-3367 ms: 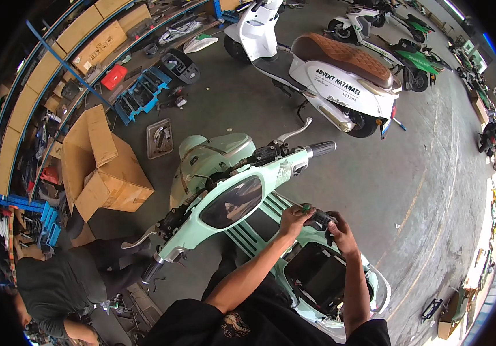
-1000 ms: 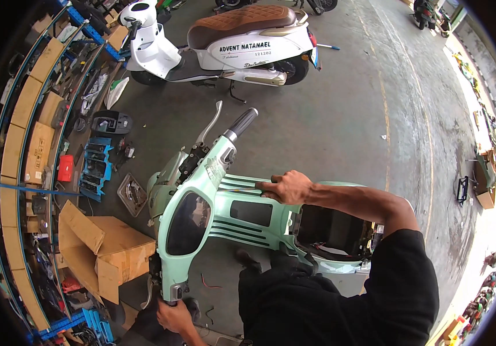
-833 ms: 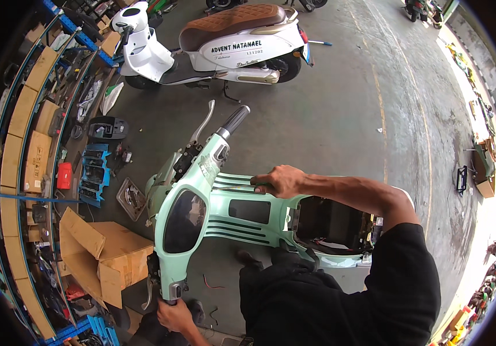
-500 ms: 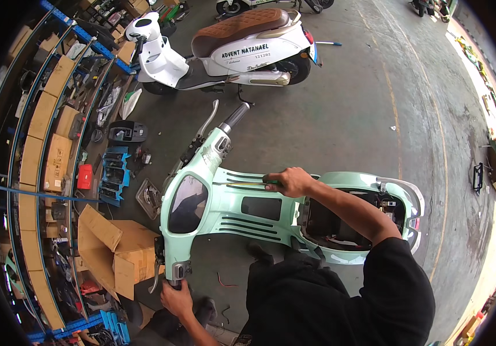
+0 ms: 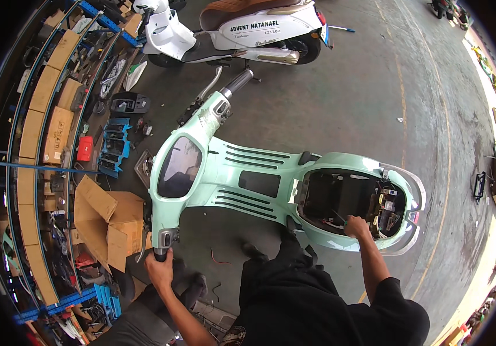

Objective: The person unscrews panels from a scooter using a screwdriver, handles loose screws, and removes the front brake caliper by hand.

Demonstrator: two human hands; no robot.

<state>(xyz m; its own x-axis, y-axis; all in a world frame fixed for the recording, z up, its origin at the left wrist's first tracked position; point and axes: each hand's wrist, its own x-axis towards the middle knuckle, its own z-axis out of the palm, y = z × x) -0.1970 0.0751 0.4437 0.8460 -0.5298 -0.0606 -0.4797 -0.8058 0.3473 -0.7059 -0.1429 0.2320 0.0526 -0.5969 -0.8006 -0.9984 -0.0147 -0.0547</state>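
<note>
A mint-green scooter (image 5: pixel 213 173) stands before me, its seat off and the storage well (image 5: pixel 331 199) exposed. My left hand (image 5: pixel 159 270) is closed around the black handlebar grip (image 5: pixel 160 254) on the near side. My right hand (image 5: pixel 357 227) is closed on a screwdriver (image 5: pixel 338 217) at the well's near rim. Its thin shaft points into the well; the fingers cover most of the handle. Electrical parts (image 5: pixel 387 207) show at the rear of the well. The far handlebar grip (image 5: pixel 238 82) is untouched.
A white scooter (image 5: pixel 248 34) with a brown seat stands beyond. To the left are an open cardboard box (image 5: pixel 109 222), blue plastic parts (image 5: pixel 114 147) and shelving with cartons (image 5: pixel 57 135). Another person's dark trouser leg (image 5: pixel 135 317) shows at lower left. A red strip (image 5: pixel 219 258) lies on the floor.
My right hand has moved with the screwdriver from above the footboard back to the near rim of the storage well. My left hand stays on the grip. The view has shifted somewhat.
</note>
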